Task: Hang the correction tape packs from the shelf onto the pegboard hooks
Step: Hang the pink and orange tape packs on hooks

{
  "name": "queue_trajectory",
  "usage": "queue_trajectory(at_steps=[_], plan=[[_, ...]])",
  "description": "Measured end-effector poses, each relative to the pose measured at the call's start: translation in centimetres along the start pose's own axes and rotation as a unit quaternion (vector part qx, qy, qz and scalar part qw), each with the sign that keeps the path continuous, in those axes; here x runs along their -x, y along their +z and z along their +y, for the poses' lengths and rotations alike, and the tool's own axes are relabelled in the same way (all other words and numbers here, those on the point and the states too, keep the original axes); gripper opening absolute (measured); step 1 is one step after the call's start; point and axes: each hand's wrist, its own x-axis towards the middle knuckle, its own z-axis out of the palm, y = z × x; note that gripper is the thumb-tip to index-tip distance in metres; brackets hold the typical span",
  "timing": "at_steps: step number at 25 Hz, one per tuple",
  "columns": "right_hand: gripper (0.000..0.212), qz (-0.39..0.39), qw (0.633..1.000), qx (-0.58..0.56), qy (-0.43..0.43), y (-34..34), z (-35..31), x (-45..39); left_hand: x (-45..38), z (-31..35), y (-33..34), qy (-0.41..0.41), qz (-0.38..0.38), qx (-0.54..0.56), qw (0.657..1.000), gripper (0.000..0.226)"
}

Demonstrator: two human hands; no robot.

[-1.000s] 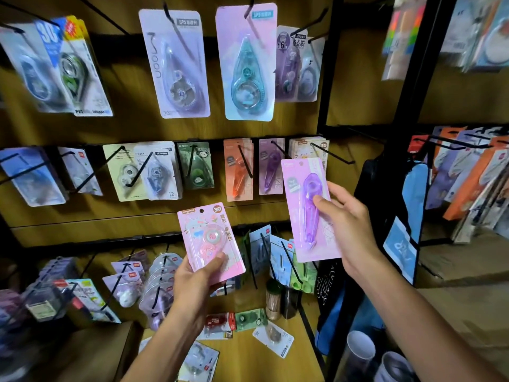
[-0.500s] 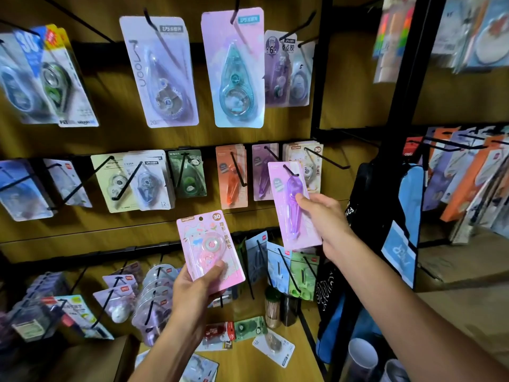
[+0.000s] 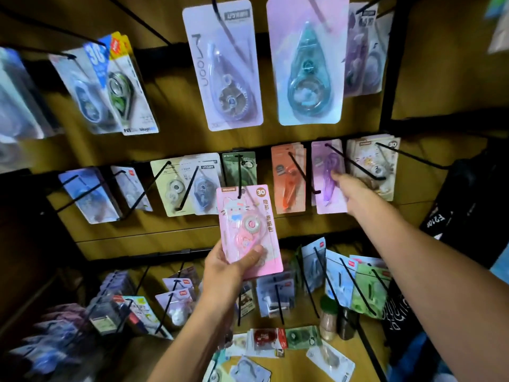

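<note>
My left hand (image 3: 228, 268) grips a pink correction tape pack (image 3: 249, 216) by its lower end and holds it upright in front of the middle row of the pegboard (image 3: 170, 144). A purple correction tape pack (image 3: 326, 166) hangs on a black hook (image 3: 355, 168) in that row, right of an orange pack (image 3: 287, 180). My right hand (image 3: 349, 188) is blurred, reaching up-left, and its stretched fingers touch the purple pack's right side. More packs (image 3: 264, 337) lie loose on the wooden shelf (image 3: 297, 365) below.
Large packs (image 3: 308, 64) hang in the top row and small ones (image 3: 341, 282) in the bottom row, all with long black hooks sticking out. A black upright post (image 3: 391, 64) bounds the board on the right. Two small jars (image 3: 327, 323) stand on the shelf.
My right hand carried the purple pack up and left onto the middle-row hook, where it now hangs. My left hand raised the pink pack a little. The view moved closer to the board.
</note>
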Motion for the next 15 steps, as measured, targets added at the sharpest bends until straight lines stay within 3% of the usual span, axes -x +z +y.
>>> queue_trajectory(at_steps=[3,6,7,9,11,13,15], plan=[[0.088,0.09,0.996,0.012,-0.003,0.4,0.7,2.1,0.3,-0.3,-1.0,-0.002,0.01,0.006,1.0,0.035],[0.058,0.144,0.986,0.075,-0.045,0.4,3.0,9.0,1.3,-0.5,-1.9,-0.008,0.022,0.002,1.0,0.034],[0.043,0.121,0.988,0.079,-0.049,0.4,4.1,12.1,1.7,-0.6,-2.2,-0.009,0.022,0.0,1.0,0.034],[0.018,-0.013,0.996,0.081,-0.043,0.8,5.7,18.3,2.3,-0.8,-2.5,-0.012,0.009,-0.008,1.0,0.038],[0.011,-0.138,0.983,0.107,-0.049,1.4,6.3,22.3,2.9,-1.0,-2.2,-0.013,-0.013,-0.011,1.0,0.04],[0.011,-0.168,0.973,0.121,-0.097,1.6,6.3,24.4,3.5,-1.2,-1.2,-0.004,-0.047,-0.026,0.999,0.039],[0.035,-0.125,0.965,0.145,-0.178,1.1,5.6,25.7,4.0,-1.6,-0.1,0.017,-0.066,-0.051,0.996,0.037]])
